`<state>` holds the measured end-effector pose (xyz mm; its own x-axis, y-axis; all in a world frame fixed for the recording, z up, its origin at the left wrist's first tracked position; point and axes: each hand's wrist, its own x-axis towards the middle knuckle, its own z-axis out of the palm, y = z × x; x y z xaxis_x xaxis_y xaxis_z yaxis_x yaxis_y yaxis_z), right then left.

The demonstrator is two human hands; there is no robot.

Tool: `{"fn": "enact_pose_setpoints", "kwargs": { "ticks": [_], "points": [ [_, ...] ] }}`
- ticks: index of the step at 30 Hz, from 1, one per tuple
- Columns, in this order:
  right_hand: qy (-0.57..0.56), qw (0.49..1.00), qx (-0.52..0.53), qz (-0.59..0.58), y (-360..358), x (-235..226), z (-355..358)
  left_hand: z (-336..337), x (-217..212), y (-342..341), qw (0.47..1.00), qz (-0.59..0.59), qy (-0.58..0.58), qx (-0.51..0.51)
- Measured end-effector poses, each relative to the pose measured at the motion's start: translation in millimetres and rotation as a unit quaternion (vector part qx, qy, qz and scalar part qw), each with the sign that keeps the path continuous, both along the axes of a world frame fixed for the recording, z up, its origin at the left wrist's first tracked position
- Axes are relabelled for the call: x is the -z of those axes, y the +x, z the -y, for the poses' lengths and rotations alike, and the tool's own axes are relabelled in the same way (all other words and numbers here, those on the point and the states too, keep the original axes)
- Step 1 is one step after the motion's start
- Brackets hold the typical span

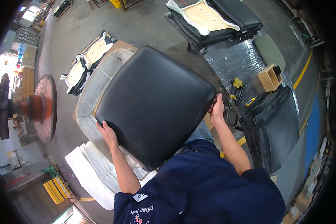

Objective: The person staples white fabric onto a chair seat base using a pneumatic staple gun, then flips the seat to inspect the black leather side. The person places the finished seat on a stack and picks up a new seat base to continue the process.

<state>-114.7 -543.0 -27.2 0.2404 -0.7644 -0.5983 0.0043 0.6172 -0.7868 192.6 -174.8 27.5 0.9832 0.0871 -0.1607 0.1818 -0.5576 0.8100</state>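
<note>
A large black upholstered seat cushion (156,100), smooth and rounded at the corners, fills the middle of the head view, tilted in front of my body. My left hand (109,133) grips its left edge, the thumb resting on top and the other fingers hidden beneath. At the right corner my right hand (217,108) is closed round the edge, with some fingertips tucked against the side. Under and beyond the cushion lies a stack covered in translucent grey plastic (95,99). The cushion's underside cannot be seen.
On the right, a plastic-wrapped table (227,56) bears a yellow-black power tool (235,88), a yellow-handled tool (250,102) and a wooden box (269,78). Black cushions (278,128) lie nearby. White sheets (91,173) are stacked at lower left; unfinished seat panels (87,59) lie beyond.
</note>
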Motion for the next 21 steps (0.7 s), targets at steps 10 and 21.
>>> {"fn": "enact_pose_setpoints", "kwargs": {
  "ticks": [10, 21],
  "points": [
    [-0.3, 0.923, -0.177, -0.163, 19, -7, 70, -23, 26, 16, 0.998, -0.011, -0.062, -0.028],
    [-0.316, 0.749, -0.484, -0.324, 39, -43, 89, -58, 37, -40, 0.99, -0.078, -0.113, -0.039]
  ]
}}
